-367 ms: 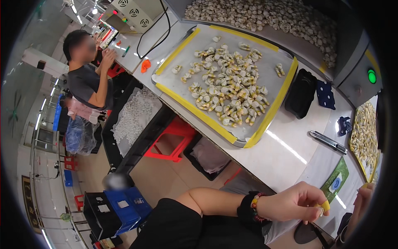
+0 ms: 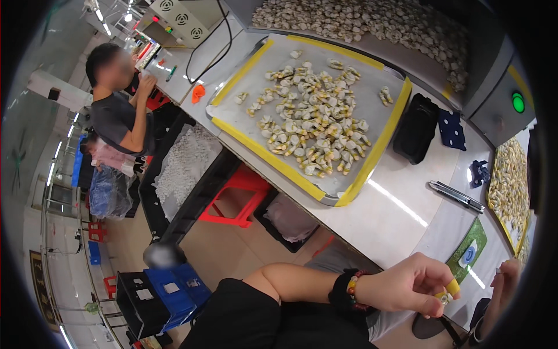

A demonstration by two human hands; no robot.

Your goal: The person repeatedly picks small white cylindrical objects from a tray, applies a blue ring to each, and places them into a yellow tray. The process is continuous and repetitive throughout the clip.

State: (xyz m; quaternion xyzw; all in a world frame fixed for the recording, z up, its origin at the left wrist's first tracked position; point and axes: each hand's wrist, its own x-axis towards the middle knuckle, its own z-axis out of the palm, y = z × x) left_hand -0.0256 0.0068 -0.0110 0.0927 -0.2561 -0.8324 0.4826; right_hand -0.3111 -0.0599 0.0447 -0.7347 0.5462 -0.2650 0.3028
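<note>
My left hand (image 2: 407,286) is over the near right part of the bench, its thumb and a finger pinching a small white-and-yellow piece (image 2: 445,298). A yellow cover wraps one of its fingertips. My right hand (image 2: 504,289) is beside it at the right rim, only partly in view, its fingers drawn together; a tiny pale spot shows at the tips, too small to name. Farther off, a paper-lined tray (image 2: 256,70) edged with yellow tape bears a loose heap of similar white-and-yellow pieces (image 2: 319,116).
Near my hands lie a green pad (image 2: 475,238) with a blue-and-white round item and a utility knife (image 2: 456,195). A black container (image 2: 416,129) and dotted dark cloth (image 2: 451,129) sit right of the tray. Another filled tray (image 2: 508,192) is at far right. A co-worker (image 2: 119,104) is at left.
Between my left fingertips the small piece has turned and shows more plainly. My right hand has shifted slightly left and down. The whole view has moved a little.
</note>
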